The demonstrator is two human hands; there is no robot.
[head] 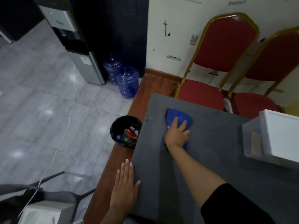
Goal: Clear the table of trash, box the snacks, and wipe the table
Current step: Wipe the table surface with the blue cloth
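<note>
- Soft blue microfibre cloth (178, 117) on dark grey matte table (210, 167), far-left area; light, floppy, prob. bunches, so best pressed flat from above.
- My R hand (177, 135): fingers spread, palm pressing cloth, no pinch.
- My L hand (125, 188): flat, fingers straight, resting on table's near-left edge, holding nothing.

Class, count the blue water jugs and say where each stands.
2. The far jug stands beside the dispenser; the near jug stands before it, closer to the table. Others could hide behind them.
</note>
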